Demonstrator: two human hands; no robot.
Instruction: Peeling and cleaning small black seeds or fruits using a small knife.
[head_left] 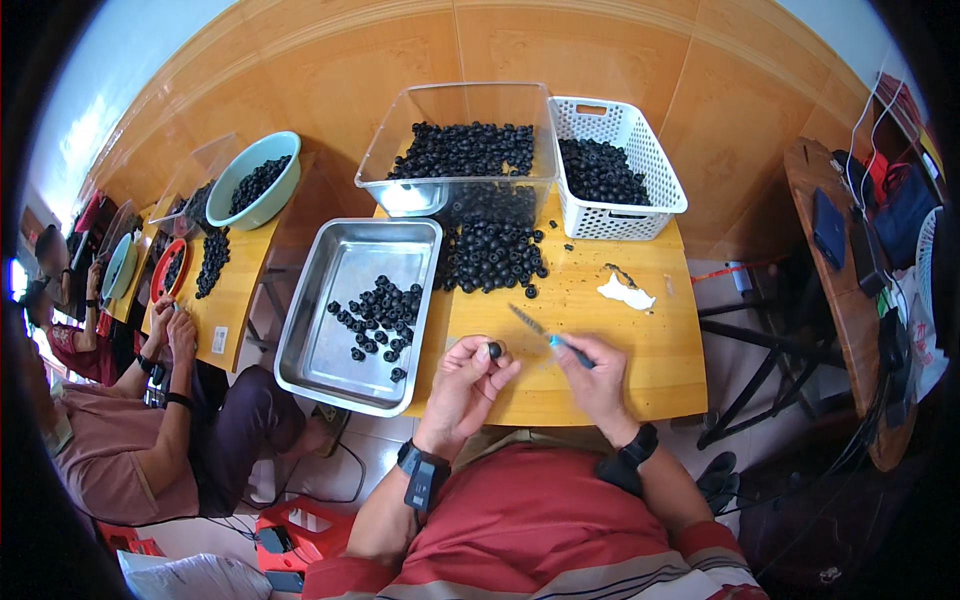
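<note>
My left hand [462, 388] pinches a small round black rubber-like piece [494, 350] between thumb and fingers, above the table's near edge. In my right hand [598, 382] is a knife [530, 322] with a narrow blade and a blue-and-dark handle; its blade points up and left, apart from the piece. Beyond my hands lies a loose pile of the same black pieces [490, 258] on the wooden table [650, 340]. To the left, a metal tray [308, 350] holds several black pieces with holes in them.
A clear plastic bin [400, 110] and a white perforated basket [655, 130], both with black pieces, stand at the back. White scrap [627, 292] and dark crumbs lie at the right. On the left sits a co-worker [120, 440] at another table with a green basin [285, 185].
</note>
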